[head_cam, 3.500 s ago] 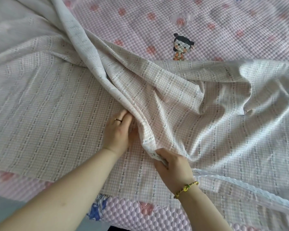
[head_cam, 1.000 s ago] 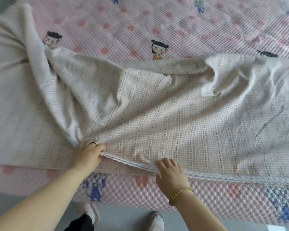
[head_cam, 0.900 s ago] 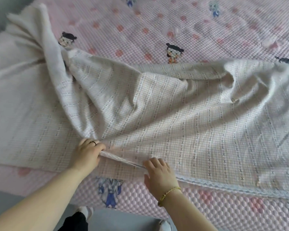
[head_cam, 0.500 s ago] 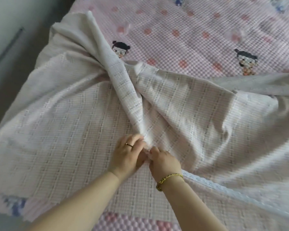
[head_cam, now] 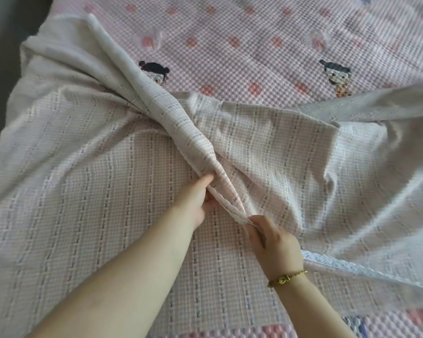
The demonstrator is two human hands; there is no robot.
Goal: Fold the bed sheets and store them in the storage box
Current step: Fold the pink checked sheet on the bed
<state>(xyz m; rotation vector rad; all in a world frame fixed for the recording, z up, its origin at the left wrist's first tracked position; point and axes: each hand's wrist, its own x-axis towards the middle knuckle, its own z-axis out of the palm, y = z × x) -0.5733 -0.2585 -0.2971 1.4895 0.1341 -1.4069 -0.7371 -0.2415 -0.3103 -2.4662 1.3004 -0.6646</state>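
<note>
Our left hand (head_cam: 195,199) and right hand (head_cam: 275,245) pinch the thin pink checked bed sheet (head_cam: 83,191) by its edge to pull it straight.

Left hand (head_cam: 195,198) gripping the bunched sheet (head_cam: 181,137), right hand (head_cam: 275,243) pinching its edge

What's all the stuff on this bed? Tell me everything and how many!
pale pink-and-white checked cotton bed sheet: one, pinkish white, spread across the bed, bunched into a ridge mid-picture.
white lace trim: one strip, white, sheet's edge, right of the right hand.
pink quilted bed cover with red dots: one, pink, under the sheet.
cartoon children: two clear, dark-haired, on the cover's far side.
gold bracelet: one, gold, right wrist.
left hand: one, grips the ridge.
right hand: one, pinches the sheet's edge.
</note>
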